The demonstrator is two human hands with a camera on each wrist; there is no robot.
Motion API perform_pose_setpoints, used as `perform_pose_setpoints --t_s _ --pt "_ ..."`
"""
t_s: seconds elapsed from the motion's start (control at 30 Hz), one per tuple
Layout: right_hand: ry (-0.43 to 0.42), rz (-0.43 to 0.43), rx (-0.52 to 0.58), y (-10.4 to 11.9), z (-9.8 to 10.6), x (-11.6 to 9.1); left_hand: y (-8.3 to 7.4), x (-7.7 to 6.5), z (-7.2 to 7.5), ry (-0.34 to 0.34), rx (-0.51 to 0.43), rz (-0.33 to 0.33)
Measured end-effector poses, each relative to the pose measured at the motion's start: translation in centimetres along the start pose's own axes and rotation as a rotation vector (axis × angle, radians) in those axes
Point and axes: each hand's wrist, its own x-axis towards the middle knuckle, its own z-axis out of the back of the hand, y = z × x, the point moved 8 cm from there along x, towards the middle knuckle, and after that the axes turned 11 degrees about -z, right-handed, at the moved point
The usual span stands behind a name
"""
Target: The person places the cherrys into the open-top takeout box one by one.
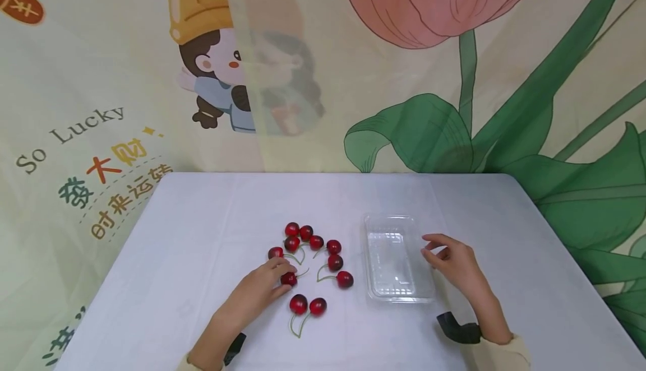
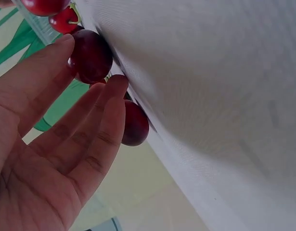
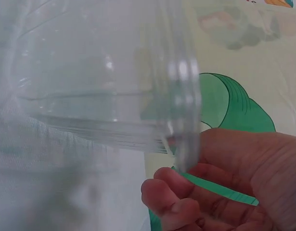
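Note:
My left hand [image 1: 259, 290] reaches over the table from the left, with a dark red cherry [image 1: 289, 279] between its thumb and fingertips. In the left wrist view, the thumb tip is against that cherry [image 2: 91, 56] and the fingertips lie right at its other side. Another cherry [image 2: 135, 124] shows just behind the fingers. Beside the right rim of a clear plastic container [image 1: 398, 298] is my right hand [image 1: 454, 261], thumb and forefinger apart. The right wrist view has that hand [image 3: 220, 192] close to the container rim [image 3: 186, 110], its thumb and forefinger partly behind the plastic.
Several cherries with green stems, such as one pair [image 1: 299, 304] nearer me and one cherry [image 1: 345, 279] by the container, lie on the white tabletop [image 1: 202, 231]. A printed curtain [image 1: 303, 152] hangs behind the table.

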Motion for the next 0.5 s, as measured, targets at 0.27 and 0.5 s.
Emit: perform_pose_setpoints --t_s 0.27,0.5 --pt "0.045 -0.054 0.016 -0.6 -0.3 0.3 0.1 0.2 0.1 0.01 -0.035 0.032" --pt "0.077 -0.079 0.026 -0.5 -0.4 0.4 -0.1 0.4 1.2 -0.038 0.018 0.004"
